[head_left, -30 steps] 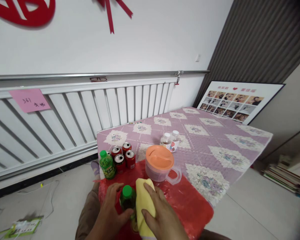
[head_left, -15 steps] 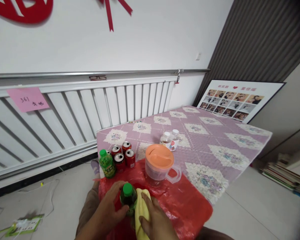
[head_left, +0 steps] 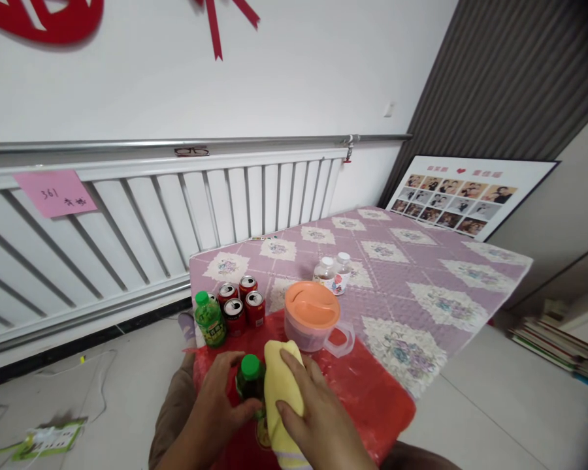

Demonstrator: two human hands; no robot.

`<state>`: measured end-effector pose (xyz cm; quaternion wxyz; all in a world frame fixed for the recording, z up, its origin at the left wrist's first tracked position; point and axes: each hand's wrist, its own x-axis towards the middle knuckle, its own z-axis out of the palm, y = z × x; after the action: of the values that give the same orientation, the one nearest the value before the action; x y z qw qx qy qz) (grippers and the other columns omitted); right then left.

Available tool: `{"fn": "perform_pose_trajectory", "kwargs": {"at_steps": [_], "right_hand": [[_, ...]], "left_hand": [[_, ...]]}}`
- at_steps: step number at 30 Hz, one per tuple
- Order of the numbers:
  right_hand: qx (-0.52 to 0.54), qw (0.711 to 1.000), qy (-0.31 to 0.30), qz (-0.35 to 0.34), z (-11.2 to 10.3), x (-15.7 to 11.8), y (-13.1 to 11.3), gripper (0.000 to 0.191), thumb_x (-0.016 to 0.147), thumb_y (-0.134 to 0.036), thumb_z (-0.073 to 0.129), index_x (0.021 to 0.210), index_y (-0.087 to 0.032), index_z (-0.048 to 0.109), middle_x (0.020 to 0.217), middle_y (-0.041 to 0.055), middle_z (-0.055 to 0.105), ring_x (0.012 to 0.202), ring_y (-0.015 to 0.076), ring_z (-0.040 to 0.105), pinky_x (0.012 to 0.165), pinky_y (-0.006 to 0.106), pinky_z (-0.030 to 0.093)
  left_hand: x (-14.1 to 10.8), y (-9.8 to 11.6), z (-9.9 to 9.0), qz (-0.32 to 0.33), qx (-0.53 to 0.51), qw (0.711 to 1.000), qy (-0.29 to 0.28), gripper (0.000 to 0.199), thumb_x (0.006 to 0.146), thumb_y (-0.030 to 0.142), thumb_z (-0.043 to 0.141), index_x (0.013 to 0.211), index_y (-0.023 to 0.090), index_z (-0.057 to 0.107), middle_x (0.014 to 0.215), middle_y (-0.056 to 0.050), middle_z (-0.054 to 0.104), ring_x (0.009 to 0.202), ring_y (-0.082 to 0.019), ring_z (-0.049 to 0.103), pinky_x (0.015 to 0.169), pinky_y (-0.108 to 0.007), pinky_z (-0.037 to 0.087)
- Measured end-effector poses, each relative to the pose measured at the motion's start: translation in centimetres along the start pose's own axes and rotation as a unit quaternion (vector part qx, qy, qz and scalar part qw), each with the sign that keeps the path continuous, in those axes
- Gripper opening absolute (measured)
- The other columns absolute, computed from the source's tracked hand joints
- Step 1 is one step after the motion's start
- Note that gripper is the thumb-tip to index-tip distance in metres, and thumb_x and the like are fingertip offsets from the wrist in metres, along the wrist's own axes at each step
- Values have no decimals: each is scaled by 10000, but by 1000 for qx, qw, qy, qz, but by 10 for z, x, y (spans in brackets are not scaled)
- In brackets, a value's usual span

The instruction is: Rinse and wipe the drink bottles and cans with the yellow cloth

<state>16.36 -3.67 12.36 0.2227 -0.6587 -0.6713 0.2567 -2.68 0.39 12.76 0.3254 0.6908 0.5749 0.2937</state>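
A dark bottle with a green cap (head_left: pixel 249 367) stands on the red plastic bag (head_left: pixel 362 398) near me. My left hand (head_left: pixel 220 398) is curled around its left side, thumb across the front. My right hand (head_left: pixel 313 405) grips a folded yellow cloth (head_left: pixel 280 378), which lies along the bottle's right side; whether they touch is hard to tell. The lower part of the bottle is partly hidden by my thumb and the cloth. Just beyond my hands is a clear plastic jug with an orange lid (head_left: pixel 312 307).
A second green-capped bottle (head_left: pixel 210 320) and several red cans (head_left: pixel 255 310) cluster at the table's left edge. Two small white-capped bottles (head_left: pixel 342 271) stand behind the jug. A white radiator (head_left: pixel 225 209) runs behind the table. A photo board (head_left: pixel 470 196) leans at the back right.
My right hand has raised the yellow cloth slightly and turned it, so more of its face shows. The green-capped bottle and my left hand have barely moved.
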Motion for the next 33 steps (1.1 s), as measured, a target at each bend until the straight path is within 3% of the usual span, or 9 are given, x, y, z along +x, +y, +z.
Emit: {"fn": "perform_pose_trajectory", "kwargs": {"at_steps": [5,12,18,21,24,29,33], "right_hand": [[-8,999,-30,12,0,0,-10,690,791,-219,509,1459,-225,338,1518,108,318,1352,240,397,1083,363,362],[-20,998,-60,26,27,-2,20,697,769,-168,522,1448,-190,366,1480,129,388,1302,231,467,1055,319,386],[-52,993,-89,53,46,-3,34,711,733,-131,550,1428,-160,406,1421,161,458,1222,257,545,1007,325,431],[-40,996,-69,44,38,0,31,706,741,-140,551,1430,-179,402,1449,154,424,1242,259,525,1015,334,425],[-18,999,-34,18,20,2,20,685,769,-179,544,1436,-207,387,1463,126,408,1302,248,457,1058,343,385],[-2,1000,-5,-28,-8,3,-5,681,786,-208,539,1443,-255,365,1491,77,365,1343,222,394,1091,338,344],[6,999,-20,-33,-8,4,-10,706,767,-187,547,1444,-258,362,1486,76,366,1330,222,411,1073,329,365]], "left_hand": [[2,1,0,30,8,999,-6,411,636,124,645,1038,201,605,1065,-61,664,983,-255,626,885,-389,514],[14,-32,-3,95,-26,993,-67,503,668,196,669,1166,184,598,1236,-119,632,1156,-306,580,1011,-448,453],[20,-39,-8,108,-66,985,-114,544,693,202,679,1230,210,592,1317,-108,605,1259,-323,516,1074,-442,397],[17,-36,-6,94,-60,988,-108,636,684,229,694,1297,203,527,1331,-124,590,1235,-323,536,1053,-452,415],[10,-25,-2,50,-35,997,-54,721,603,209,731,1285,190,499,1273,-127,614,1147,-319,591,994,-456,461],[1,4,0,1,16,1000,-8,494,608,162,683,1088,186,567,1113,-86,644,1031,-279,620,907,-418,509],[2,7,0,21,16,1000,-11,413,640,155,648,1045,187,572,1052,-74,650,970,-255,630,867,-391,525]]}}
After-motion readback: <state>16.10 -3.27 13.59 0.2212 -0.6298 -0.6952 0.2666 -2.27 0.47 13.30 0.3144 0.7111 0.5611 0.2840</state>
